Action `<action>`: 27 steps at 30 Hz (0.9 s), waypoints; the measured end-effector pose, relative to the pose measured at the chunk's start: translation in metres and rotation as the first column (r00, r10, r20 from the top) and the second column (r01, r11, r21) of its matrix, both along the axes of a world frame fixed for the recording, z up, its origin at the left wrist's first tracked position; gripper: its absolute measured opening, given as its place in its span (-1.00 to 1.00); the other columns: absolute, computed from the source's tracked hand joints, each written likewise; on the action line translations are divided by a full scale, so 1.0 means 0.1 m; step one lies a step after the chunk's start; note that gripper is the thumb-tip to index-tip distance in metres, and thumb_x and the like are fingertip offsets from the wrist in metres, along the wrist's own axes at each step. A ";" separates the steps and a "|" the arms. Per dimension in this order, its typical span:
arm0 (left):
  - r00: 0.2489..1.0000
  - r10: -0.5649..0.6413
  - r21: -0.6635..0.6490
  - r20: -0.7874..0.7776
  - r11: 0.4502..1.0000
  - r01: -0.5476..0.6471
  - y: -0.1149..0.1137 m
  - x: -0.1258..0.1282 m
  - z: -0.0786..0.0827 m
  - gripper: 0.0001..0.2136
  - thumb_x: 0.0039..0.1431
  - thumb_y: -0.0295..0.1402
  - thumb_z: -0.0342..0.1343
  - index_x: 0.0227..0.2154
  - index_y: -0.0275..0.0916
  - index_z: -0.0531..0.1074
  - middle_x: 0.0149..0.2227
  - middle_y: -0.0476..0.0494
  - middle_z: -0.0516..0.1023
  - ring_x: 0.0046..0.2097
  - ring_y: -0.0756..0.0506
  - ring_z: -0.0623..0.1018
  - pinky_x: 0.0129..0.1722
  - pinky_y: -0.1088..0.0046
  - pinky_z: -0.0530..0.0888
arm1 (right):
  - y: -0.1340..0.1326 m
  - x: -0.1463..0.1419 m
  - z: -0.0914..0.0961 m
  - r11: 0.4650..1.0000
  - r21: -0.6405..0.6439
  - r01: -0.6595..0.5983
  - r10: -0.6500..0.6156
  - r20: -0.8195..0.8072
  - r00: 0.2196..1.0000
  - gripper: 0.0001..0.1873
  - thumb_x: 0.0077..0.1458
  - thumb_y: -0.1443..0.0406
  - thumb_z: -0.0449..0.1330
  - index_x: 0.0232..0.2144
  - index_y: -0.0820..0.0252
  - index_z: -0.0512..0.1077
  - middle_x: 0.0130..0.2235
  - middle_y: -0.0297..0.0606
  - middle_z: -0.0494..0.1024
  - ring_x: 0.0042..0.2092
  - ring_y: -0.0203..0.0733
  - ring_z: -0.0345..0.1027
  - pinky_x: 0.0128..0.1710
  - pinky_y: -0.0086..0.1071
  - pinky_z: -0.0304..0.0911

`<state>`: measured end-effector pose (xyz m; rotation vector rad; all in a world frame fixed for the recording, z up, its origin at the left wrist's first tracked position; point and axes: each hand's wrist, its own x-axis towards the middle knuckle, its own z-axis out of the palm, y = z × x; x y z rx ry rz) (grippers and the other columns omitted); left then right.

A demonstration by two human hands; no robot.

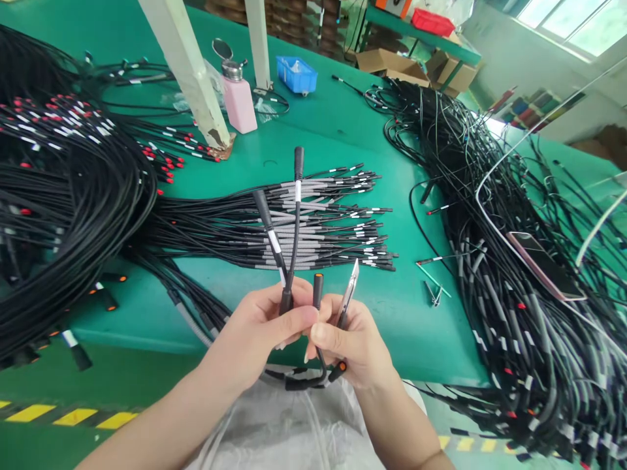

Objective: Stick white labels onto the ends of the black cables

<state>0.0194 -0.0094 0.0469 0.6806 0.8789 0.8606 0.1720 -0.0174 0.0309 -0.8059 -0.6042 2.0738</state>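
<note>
My left hand (269, 320) is closed round a black cable (286, 300) that forks into two branches. Both branches stand up above the fist, each with a white label and a black connector (298, 163) at its end. Closed too, my right hand (355, 339) grips a slim silver utility knife (349, 290), its slanted tip pointing up. Between my thumbs rises an orange-tipped connector (318, 284), pinched by my fingertips. Another orange-tipped connector (337, 372) shows below my right hand. A loop of black cable hangs under both hands.
Behind my hands lies a fanned bundle of cables (313, 228) with grey sleeves. Big cable piles flank it on the left (73, 215) and right (490, 261); a phone (546, 264) rests on the right one. A pink pump bottle (239, 104) and blue bin (296, 75) stand by white posts.
</note>
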 end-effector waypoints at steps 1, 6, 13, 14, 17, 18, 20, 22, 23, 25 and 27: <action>1.000 -0.001 -0.005 0.029 1.000 0.002 0.00 0.01 0.00 -0.79 0.12 -0.28 0.36 -0.50 -0.23 0.48 -0.51 0.08 0.45 -0.54 0.05 0.48 -0.54 0.56 0.37 | -0.01 0.00 0.00 1.000 -0.007 0.001 -0.001 -0.001 1.000 -0.58 -0.14 0.15 0.54 -0.53 0.20 0.38 -0.61 -0.38 0.56 -0.72 -0.53 0.03 -0.73 -0.57 -0.13; 0.988 -0.002 -0.030 0.153 1.000 0.007 -0.01 0.04 0.02 -0.80 0.10 -0.34 0.38 -0.53 -0.23 0.48 -0.47 0.10 0.45 -0.52 0.05 0.52 -0.54 0.57 0.44 | -0.05 0.01 -0.02 1.000 -0.001 -0.010 0.010 0.025 1.000 -0.56 -0.15 0.12 0.54 -0.55 0.20 0.37 -0.64 -0.40 0.52 -0.72 -0.53 0.00 -0.71 -0.55 -0.15; 0.997 -0.044 0.058 -0.059 0.997 0.047 -0.01 -0.01 -0.01 -0.82 0.11 -0.30 0.32 -0.50 -0.24 0.49 -0.50 0.09 0.35 -0.50 0.08 0.28 -0.51 0.56 0.22 | 0.00 0.18 -0.05 0.936 0.283 0.208 -0.272 0.206 0.940 -0.58 0.04 0.08 0.44 -0.60 0.20 0.41 -0.63 -0.41 0.41 -0.57 -0.42 0.19 -0.58 -0.50 0.03; 0.991 -0.092 0.058 -0.097 0.994 0.097 -0.01 0.00 -0.02 -0.82 0.11 -0.28 0.31 -0.49 -0.24 0.50 -0.50 0.08 0.34 -0.49 0.07 0.24 -0.50 0.54 0.18 | 0.03 0.22 -0.04 0.910 0.316 0.266 -0.342 0.212 0.916 -0.61 0.07 0.09 0.42 -0.59 0.19 0.43 -0.61 -0.41 0.42 -0.57 -0.43 0.15 -0.59 -0.49 0.01; 0.940 -0.285 0.017 -0.187 0.956 0.293 -0.02 0.03 -0.05 -0.82 0.11 -0.25 0.29 -0.46 -0.26 0.51 -0.48 0.03 0.41 -0.45 0.02 0.26 -0.44 0.48 0.18 | 0.11 0.29 0.03 0.869 0.368 0.332 -0.426 0.211 0.880 -0.78 0.17 0.13 0.34 -0.39 0.15 0.59 -0.45 -0.31 0.56 -0.55 -0.44 0.10 -0.60 -0.48 -0.02; 0.920 -0.336 0.006 -0.204 0.939 0.344 -0.03 0.05 -0.07 -0.82 0.12 -0.26 0.27 -0.46 -0.26 0.51 -0.48 0.01 0.43 -0.43 0.01 0.29 -0.42 0.46 0.20 | 0.13 0.31 0.06 0.862 0.383 0.332 -0.432 0.210 0.877 -0.81 0.20 0.14 0.31 -0.29 0.13 0.62 -0.39 -0.27 0.60 -0.54 -0.44 0.10 -0.60 -0.47 -0.03; 0.888 -0.405 0.001 -0.217 0.910 0.415 -0.06 0.08 -0.11 -0.83 0.16 -0.27 0.23 -0.46 -0.24 0.49 -0.50 0.02 0.44 -0.42 -0.02 0.33 -0.39 0.45 0.22 | 0.15 0.31 0.11 0.853 0.397 0.338 -0.441 0.203 0.874 -0.79 0.23 0.16 0.28 -0.16 0.09 0.63 -0.32 -0.23 0.63 -0.52 -0.43 0.11 -0.59 -0.48 -0.02; 0.885 -0.426 0.020 -0.189 0.899 0.437 -0.10 0.10 -0.16 -0.82 0.20 -0.22 0.21 -0.40 -0.22 0.49 -0.55 0.07 0.36 -0.47 0.00 0.29 -0.43 0.45 0.18 | 0.17 0.31 0.14 0.853 0.385 0.352 -0.442 0.178 0.879 -0.83 0.20 0.20 0.30 -0.18 0.08 0.64 -0.36 -0.26 0.62 -0.53 -0.44 0.11 -0.61 -0.49 -0.03; 0.892 -0.420 0.037 -0.166 0.901 0.431 -0.12 0.10 -0.18 -0.78 0.23 -0.15 0.19 -0.35 -0.22 0.50 -0.57 0.11 0.29 -0.50 0.01 0.22 -0.47 0.45 0.14 | 0.17 0.31 0.16 0.856 0.373 0.359 -0.441 0.161 0.883 -0.86 0.18 0.22 0.32 -0.21 0.07 0.64 -0.39 -0.28 0.61 -0.55 -0.45 0.10 -0.61 -0.50 -0.04; 0.910 -0.395 0.065 -0.126 0.912 0.405 -0.14 0.09 -0.21 -0.67 0.29 -0.02 0.11 -0.27 -0.22 0.52 -0.60 0.16 0.17 -0.54 0.02 0.10 -0.51 0.45 0.07 | 0.18 0.31 0.16 0.865 0.344 0.364 -0.429 0.133 0.893 -0.90 0.13 0.25 0.35 -0.28 0.08 0.65 -0.43 -0.30 0.60 -0.57 -0.46 0.08 -0.63 -0.51 -0.06; 0.919 -0.376 0.067 -0.115 0.920 0.385 -0.15 0.09 -0.22 -0.62 0.33 0.02 0.04 -0.28 -0.21 0.52 -0.61 0.15 0.16 -0.54 0.02 0.09 -0.51 0.45 0.07 | 0.17 0.32 0.16 0.875 0.319 0.365 -0.418 0.116 0.901 -0.93 0.10 0.25 0.36 -0.33 0.10 0.64 -0.46 -0.31 0.59 -0.59 -0.46 0.07 -0.65 -0.51 -0.08</action>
